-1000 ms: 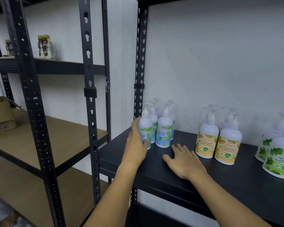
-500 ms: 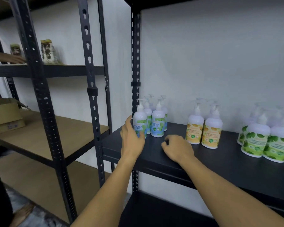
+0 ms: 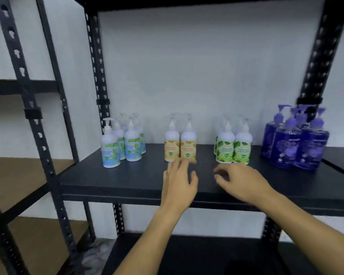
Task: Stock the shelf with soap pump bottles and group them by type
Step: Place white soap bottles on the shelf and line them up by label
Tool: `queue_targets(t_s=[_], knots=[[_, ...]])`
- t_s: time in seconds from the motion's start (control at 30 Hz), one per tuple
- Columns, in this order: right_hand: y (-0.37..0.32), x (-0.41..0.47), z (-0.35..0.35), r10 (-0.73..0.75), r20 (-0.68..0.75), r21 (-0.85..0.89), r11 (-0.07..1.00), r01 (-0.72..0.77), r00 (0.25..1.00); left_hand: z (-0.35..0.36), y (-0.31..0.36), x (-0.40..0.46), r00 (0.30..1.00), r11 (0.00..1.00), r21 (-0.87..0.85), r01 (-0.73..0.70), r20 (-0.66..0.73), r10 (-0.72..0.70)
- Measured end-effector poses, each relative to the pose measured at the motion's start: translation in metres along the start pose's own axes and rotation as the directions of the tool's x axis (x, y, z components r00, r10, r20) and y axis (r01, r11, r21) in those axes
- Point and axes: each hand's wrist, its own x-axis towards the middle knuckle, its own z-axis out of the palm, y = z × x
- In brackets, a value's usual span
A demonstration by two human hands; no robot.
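On the black shelf stand pump bottles in groups. Several white bottles with blue-green labels are at the left. White bottles with orange labels stand in the middle, and white ones with green leaf labels to their right. Several dark blue bottles fill the far right. My left hand hovers over the shelf just in front of the orange group, fingers loose and holding nothing. My right hand hovers in front of the green group, fingers loosely curled and holding nothing.
A second dark rack with wooden boards stands to the left, its perforated uprights close by. Another upright rises at the right behind the blue bottles. A lower black shelf lies under my arms.
My left hand left the blue-green bottles and both hands moved right, toward the orange and green groups. The view swung right, bringing the blue bottles into sight.
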Motion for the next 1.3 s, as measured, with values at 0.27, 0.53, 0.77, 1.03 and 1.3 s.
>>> queue_targets(t_s=[0.27, 0.53, 0.77, 1.03, 1.3], knots=[[0.121, -0.118, -0.039, 0.278, -0.151, -0.094, 0.951, -0.294, 0.949, 0.096, 0.110, -0.027, 0.947, 0.960, -0.148, -0.237, 0.187, 0.263], [0.211, -0.250, -0.009, 0.524, -0.080, -0.098, 0.842, -0.530, 0.848, 0.175, 0.166, -0.086, 0.853, 0.896, -0.165, -0.412, 0.275, 0.443], [0.253, -0.360, 0.061, 0.725, 0.132, -0.198, 0.687, -0.699, 0.675, 0.254, 0.185, -0.179, 0.596, 0.837, -0.275, -0.474, 0.599, 0.534], [0.273, -0.446, 0.131, 0.816, 0.374, -0.293, 0.555, -0.779, 0.441, 0.333, 0.173, -0.256, 0.179, 0.829, -0.237, -0.507, 0.912, 0.370], [0.274, -0.462, 0.203, 0.781, 0.525, -0.261, 0.526, -0.810, 0.338, 0.368, 0.165, -0.330, -0.272, 0.797, -0.237, -0.556, 0.957, 0.095]])
